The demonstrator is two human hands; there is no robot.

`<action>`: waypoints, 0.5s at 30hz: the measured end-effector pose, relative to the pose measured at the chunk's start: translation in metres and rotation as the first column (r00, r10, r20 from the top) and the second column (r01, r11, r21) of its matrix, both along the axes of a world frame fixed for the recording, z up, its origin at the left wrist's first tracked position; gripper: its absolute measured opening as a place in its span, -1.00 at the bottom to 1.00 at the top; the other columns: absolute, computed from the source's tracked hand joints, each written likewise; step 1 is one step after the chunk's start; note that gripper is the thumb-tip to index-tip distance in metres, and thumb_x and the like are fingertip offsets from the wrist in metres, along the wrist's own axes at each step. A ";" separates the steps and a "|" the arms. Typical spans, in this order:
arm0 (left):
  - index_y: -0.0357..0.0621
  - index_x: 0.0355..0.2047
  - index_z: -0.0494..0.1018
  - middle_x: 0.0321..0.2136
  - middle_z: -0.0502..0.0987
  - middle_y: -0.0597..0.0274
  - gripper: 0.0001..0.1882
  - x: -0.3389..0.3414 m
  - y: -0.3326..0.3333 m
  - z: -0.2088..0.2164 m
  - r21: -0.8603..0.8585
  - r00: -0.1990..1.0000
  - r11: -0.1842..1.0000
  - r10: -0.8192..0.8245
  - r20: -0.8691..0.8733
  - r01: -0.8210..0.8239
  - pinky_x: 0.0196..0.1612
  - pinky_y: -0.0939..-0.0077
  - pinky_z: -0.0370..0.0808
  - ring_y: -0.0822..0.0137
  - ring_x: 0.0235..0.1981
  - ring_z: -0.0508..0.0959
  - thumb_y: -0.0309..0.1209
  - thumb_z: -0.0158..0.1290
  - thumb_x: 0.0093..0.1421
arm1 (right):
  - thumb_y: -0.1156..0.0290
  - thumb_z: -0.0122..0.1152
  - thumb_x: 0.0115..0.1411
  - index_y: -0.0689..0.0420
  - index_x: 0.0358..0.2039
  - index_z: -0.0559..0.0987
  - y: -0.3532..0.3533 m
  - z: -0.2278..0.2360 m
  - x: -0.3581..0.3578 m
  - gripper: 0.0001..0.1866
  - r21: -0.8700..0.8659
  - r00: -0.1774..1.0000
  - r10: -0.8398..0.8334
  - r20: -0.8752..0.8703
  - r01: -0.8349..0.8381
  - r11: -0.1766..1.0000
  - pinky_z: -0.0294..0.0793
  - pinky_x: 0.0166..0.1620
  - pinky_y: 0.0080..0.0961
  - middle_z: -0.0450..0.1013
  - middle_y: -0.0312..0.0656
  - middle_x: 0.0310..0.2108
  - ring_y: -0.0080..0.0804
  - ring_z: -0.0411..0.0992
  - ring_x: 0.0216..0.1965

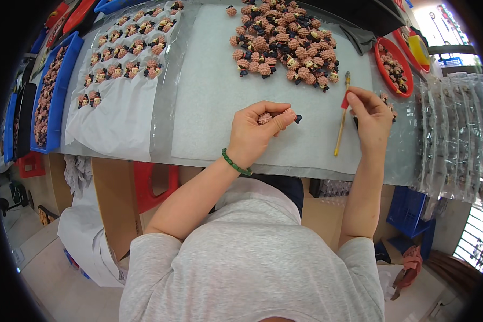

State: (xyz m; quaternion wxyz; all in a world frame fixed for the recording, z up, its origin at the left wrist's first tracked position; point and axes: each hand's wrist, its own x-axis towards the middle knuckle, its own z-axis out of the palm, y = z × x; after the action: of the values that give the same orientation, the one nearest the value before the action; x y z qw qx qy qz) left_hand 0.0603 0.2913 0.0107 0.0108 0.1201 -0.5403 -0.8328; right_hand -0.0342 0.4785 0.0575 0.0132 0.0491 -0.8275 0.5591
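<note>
My left hand (250,130) is closed around small figurines with bumpy pink heads. One figurine (290,114) pokes out past my thumb, its dark end facing right, and another pink head (264,118) shows between the fingers. To the right, my right hand (374,119) pinches the red band of a thin yellow stick-like tool (340,131). The tool lies nearly lengthwise over the white sheet (209,102), its darker tip pointing away from me. Beyond both hands sits a heap of similar figurines (284,45) with pink heads and dark bodies.
Rows of figurines (121,51) stand on white tissue (112,126) at the left. Farther left is a blue tray (56,140) of small parts. A red bowl (379,58) of pieces stands at the back right, near hanging clear plastic packs (451,134). Several pieces lie behind my right hand.
</note>
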 end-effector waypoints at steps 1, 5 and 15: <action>-0.32 -0.33 0.46 -0.54 0.48 0.36 -0.79 0.000 0.000 0.001 0.004 1.000 1.000 0.006 -0.004 -0.006 -0.57 0.84 0.26 0.70 -0.61 0.31 -0.49 0.11 0.00 | 0.50 0.17 -0.01 0.24 -0.38 0.54 -0.003 0.001 0.007 -0.85 -0.001 1.000 0.001 0.002 -0.001 1.000 0.32 -0.38 -0.74 0.46 -0.28 -0.49 -0.66 0.37 -0.46; -0.31 -0.34 0.45 -0.54 0.48 0.34 -0.79 0.001 0.000 0.002 -0.015 1.000 1.000 0.022 -0.009 -0.022 -0.56 0.83 0.30 0.69 -0.60 0.32 -0.48 0.12 -0.01 | 0.53 0.17 -0.02 0.28 -0.39 0.53 -0.032 -0.001 0.041 -0.85 -0.227 0.970 0.190 0.154 -0.153 0.962 0.33 -0.46 -0.73 0.46 -0.23 -0.50 -0.63 0.36 -0.53; -0.30 -0.36 0.45 -0.59 0.45 0.40 -0.79 0.002 0.001 -0.002 0.045 0.999 0.999 0.026 -0.030 -0.024 -0.54 0.81 0.32 0.68 -0.60 0.33 -0.46 0.14 -0.02 | 0.55 0.18 -0.03 0.31 -0.40 0.53 -0.048 -0.014 0.058 -0.85 -0.335 0.958 0.181 0.224 -0.099 0.937 0.35 -0.49 -0.73 0.46 -0.18 -0.54 -0.59 0.37 -0.57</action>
State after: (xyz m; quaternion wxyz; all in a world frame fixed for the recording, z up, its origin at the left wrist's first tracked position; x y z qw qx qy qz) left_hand 0.0621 0.2922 0.0092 0.0269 0.1143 -0.5197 -0.8462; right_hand 0.0239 0.4309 0.0435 -0.1243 0.0343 -0.7152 0.6870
